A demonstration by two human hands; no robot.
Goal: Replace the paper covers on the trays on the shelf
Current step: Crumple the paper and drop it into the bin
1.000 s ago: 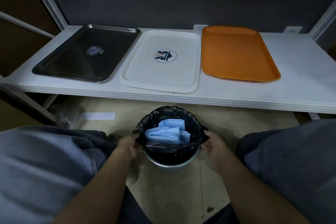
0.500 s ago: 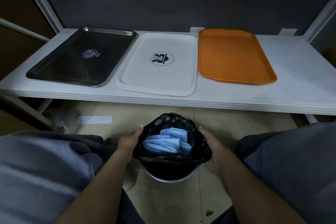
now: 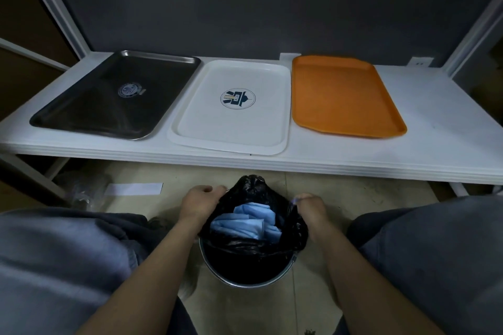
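Three bare trays lie side by side on the white shelf [image 3: 435, 128]: a dark metal tray [image 3: 89, 106] at the left, a white tray [image 3: 258, 81] with a round logo in the middle, an orange tray [image 3: 343, 95] at the right. Below the shelf, between my knees, a metal bin [image 3: 245, 280] holds a black bag [image 3: 253, 190] with crumpled blue paper covers [image 3: 245, 221] inside. My left hand [image 3: 200, 202] grips the bag's left edge and my right hand [image 3: 309, 208] pinches its right edge, both lifted above the bin's rim.
A white paper strip [image 3: 134, 189] lies on the tiled floor at the left, next to crumpled clear plastic [image 3: 87, 193]. White shelf posts rise at both sides. My grey-trousered knees flank the bin.
Both hands have pulled the bag's edges off the bin's rim and raised them, drawing the bag's mouth narrower around the blue paper. The trays have not moved.
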